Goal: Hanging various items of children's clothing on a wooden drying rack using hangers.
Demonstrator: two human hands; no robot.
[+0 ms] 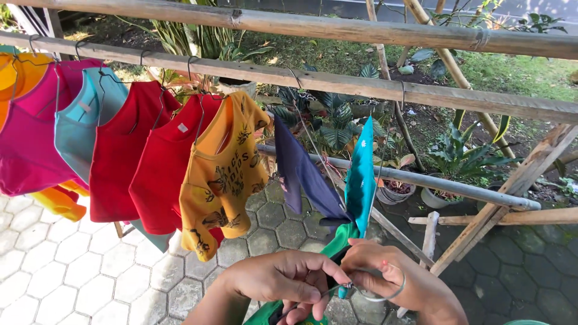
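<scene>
My left hand (283, 277) and my right hand (391, 280) meet low in the middle of the view, both gripping a thin wire hanger (373, 295). A green and teal garment (360, 180) sits on the hanger, its teal part rising above my hands and its green part hanging below them. A dark navy garment (301, 171) hangs from the bamboo pole (361, 84) just above my hands, on its own wire hanger.
A row of small shirts hangs on the pole to the left: yellow printed shirt (223, 174), two red shirts (144, 150), light blue top (81, 123), pink one (30, 138). A metal bar (433, 182), wooden braces, potted plants (448, 162) and hexagonal paving (78, 265) lie below.
</scene>
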